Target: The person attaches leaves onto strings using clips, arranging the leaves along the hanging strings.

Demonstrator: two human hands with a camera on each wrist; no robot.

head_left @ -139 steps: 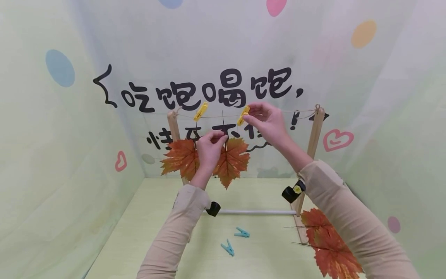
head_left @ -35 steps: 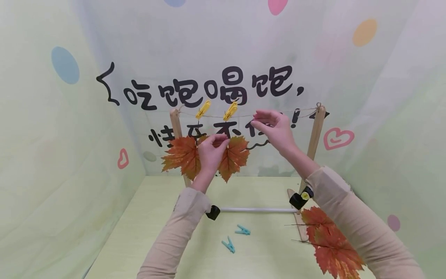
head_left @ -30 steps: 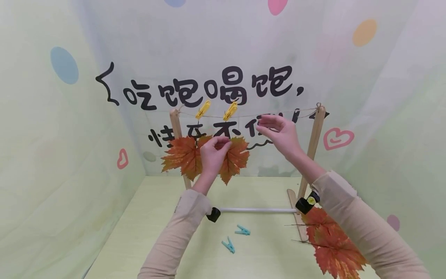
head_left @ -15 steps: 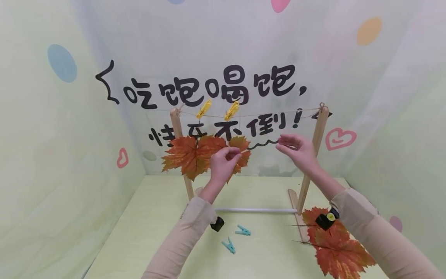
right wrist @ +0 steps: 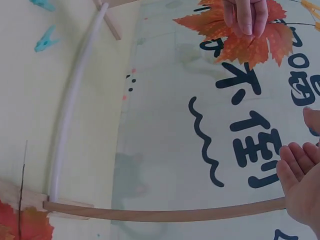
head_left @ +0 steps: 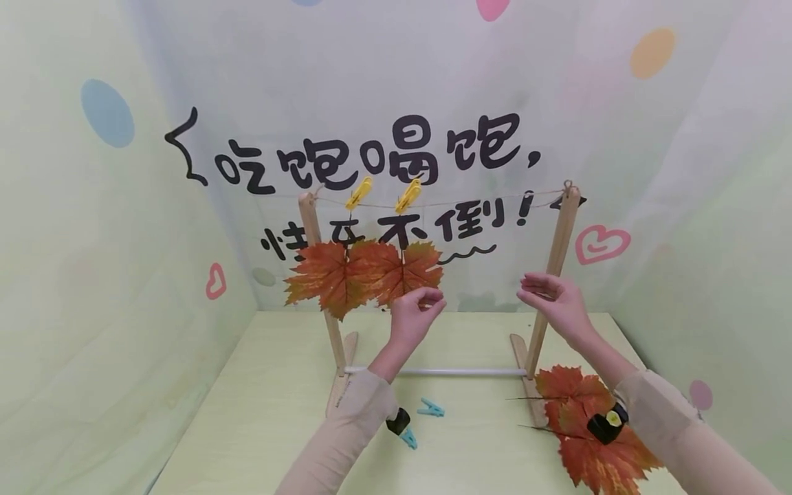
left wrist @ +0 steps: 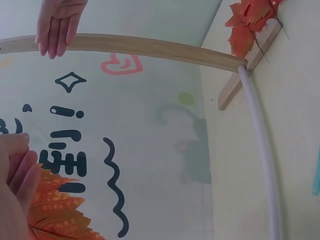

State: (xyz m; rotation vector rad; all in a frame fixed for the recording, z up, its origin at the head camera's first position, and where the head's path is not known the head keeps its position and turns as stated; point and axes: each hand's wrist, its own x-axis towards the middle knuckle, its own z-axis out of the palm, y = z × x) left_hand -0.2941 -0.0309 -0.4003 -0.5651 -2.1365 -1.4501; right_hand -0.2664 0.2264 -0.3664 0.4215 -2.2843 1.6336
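Two orange artificial maple leaves, a left one and a right one, hang side by side from a twine line. A left yellow clothespin and a right yellow clothespin clip their stems to it. My left hand is just below the right leaf, fingers loosely curved and holding nothing; in the right wrist view its fingers overlap a leaf. Before the right wooden post is my right hand, empty, its fingers relaxed in the left wrist view too.
A white rod joins the frame's feet low down. On the table lie one blue clothespin and another blue clothespin, partly covered by the left wrist camera. Orange leaves with dark stems lie at the right, under my right forearm.
The right yellow clothespin, earlier in my right hand, now sits on the line, released. Both hands have moved down and rightward, the left one away from the right leaf's stem.
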